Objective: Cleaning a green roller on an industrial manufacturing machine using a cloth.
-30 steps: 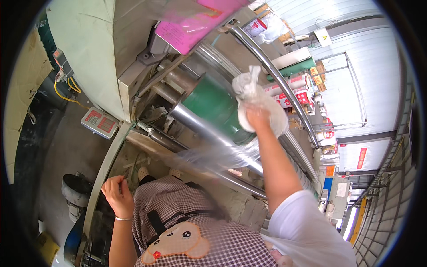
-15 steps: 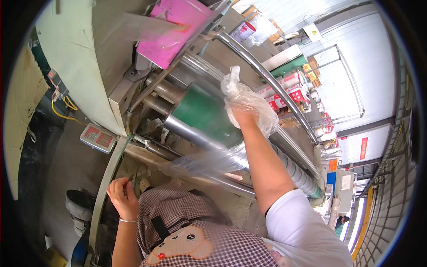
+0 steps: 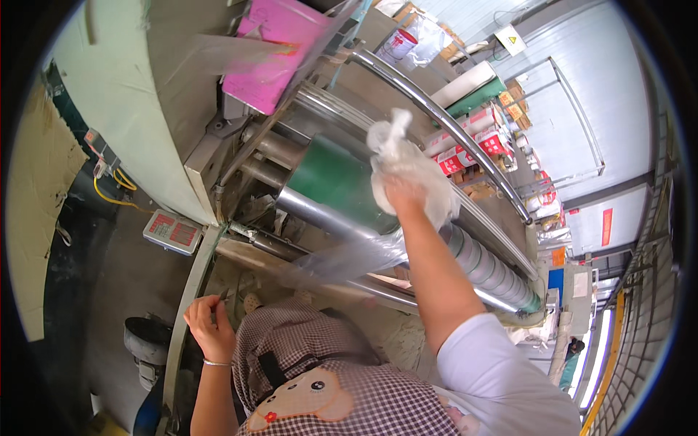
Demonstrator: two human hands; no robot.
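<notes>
My right hand (image 3: 405,195) reaches out over the machine's rollers, closed on a bunched wad of clear plastic film (image 3: 429,174). Below it, a loose sheet of the same film (image 3: 342,260) trails across the steel bars. Just left of this hand is a green roller (image 3: 331,178), with a shiny steel roller (image 3: 320,213) along its near side. My left hand (image 3: 209,325) is held low by the pale frame edge, its fingers curled. A small, dark, thin tip sticks out at the fingertips; what it belongs to is too small to make out.
A polished guard rail (image 3: 443,120) runs beyond the rollers. Pink sheets (image 3: 273,54) hang on the machine's left side. A small grey device with a red panel (image 3: 173,231) sits by the frame; a dark motor (image 3: 145,340) stands below. Wrapped rolls (image 3: 472,149) lie beyond the rail.
My whole view has shifted slightly, so the scene sits a little to the right. My right hand still grips the film, whose bunched top has changed shape. The left hand keeps its curl.
</notes>
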